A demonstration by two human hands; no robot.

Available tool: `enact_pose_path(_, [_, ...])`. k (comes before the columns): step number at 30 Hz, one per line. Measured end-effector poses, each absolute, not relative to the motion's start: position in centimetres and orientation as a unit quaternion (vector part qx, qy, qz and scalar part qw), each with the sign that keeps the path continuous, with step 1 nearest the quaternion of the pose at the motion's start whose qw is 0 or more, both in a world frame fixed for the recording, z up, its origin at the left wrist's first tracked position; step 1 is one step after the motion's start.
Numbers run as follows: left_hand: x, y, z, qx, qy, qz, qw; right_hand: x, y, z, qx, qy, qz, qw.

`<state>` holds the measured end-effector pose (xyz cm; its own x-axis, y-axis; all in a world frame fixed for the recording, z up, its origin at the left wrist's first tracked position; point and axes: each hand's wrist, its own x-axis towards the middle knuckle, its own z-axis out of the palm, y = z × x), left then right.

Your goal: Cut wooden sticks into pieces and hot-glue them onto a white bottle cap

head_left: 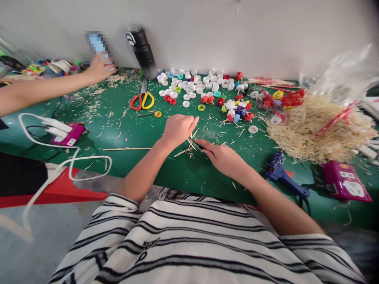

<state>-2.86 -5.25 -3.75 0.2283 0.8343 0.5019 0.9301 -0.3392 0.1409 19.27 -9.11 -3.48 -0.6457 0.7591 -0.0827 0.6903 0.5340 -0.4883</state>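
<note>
My left hand [180, 128] is closed above the green table, and a thin pale wooden stick [190, 138] shows below its fingers. My right hand [222, 158] grips a slim dark knife [196, 143], whose tip reaches to the stick under my left hand. Its handle is mostly hidden in my fingers. Splinters and shavings [185, 151] lie beneath both hands. A longer wooden stick [127, 149] lies left of my left wrist. Beyond my hands are many bottle caps [209, 85], mostly white, and a cluster of coloured caps with sticks through them [238, 110].
Red-and-yellow scissors [142, 98] and a black bottle [143, 53] stand or lie behind. To the right are a stick pile [322, 126], a blue glue gun [286, 173] and a purple power block [345, 181]. Another purple block [68, 134] has white cables. Another person's arm [50, 88] reaches in from the left.
</note>
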Motion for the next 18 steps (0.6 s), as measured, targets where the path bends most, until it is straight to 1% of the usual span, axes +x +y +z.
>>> enact_pose_path(4, [-2.7,-4.9,-4.1,-0.782,-0.552,-0.271,0.096,20.3,-9.5,-3.4,-0.414,-0.863,0.278,0.081])
enact_pose_path(10, [-2.2,-4.8,-4.3,-0.782,-0.54,-0.293,0.105,19.0,-9.0,-3.4,-0.417,-0.877,0.229,0.067])
enact_pose_path(15, [-3.1,-4.7,-4.3,-0.775,-0.547,-0.3,0.101,19.8,-9.4,-3.4,-0.41,-0.869,0.266,0.074])
enact_pose_path(18, [-3.1,-4.8,-4.4,-0.775,-0.546,-0.303,0.098,20.2,-9.7,-3.5,-0.423,-0.864,0.266,0.064])
